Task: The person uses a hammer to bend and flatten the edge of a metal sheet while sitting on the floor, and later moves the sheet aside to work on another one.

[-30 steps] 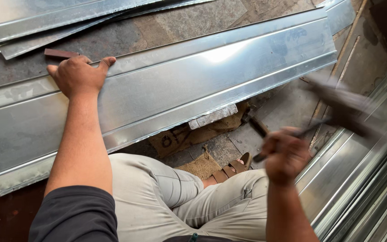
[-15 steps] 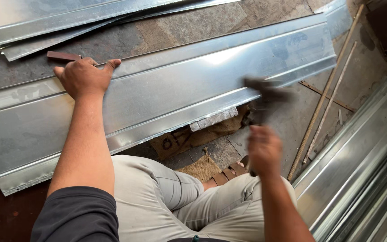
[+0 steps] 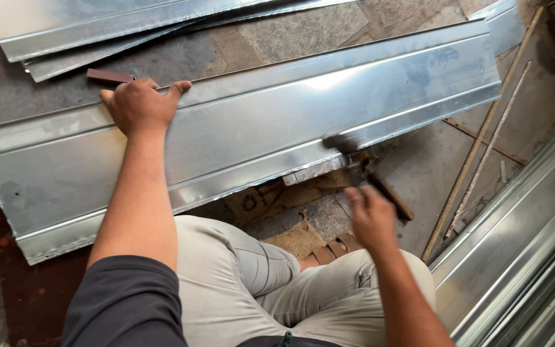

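Galvanised sheet [image 3: 239, 138] runs left-right; left hand [image 3: 139, 106] flat on it, right hand [image 3: 370, 218] clenching hammer [image 3: 354, 157].

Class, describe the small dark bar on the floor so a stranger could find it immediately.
Start at the long shiny folded metal sheet across the floor. Follow its far edge to the left hand. Just beyond the fingers lies a small flat reddish-brown bar, the only dark piece among silver sheets.

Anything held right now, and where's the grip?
The right hand holds a hammer by the lower end of its handle. The left hand holds nothing; it presses flat on the metal sheet's far edge.
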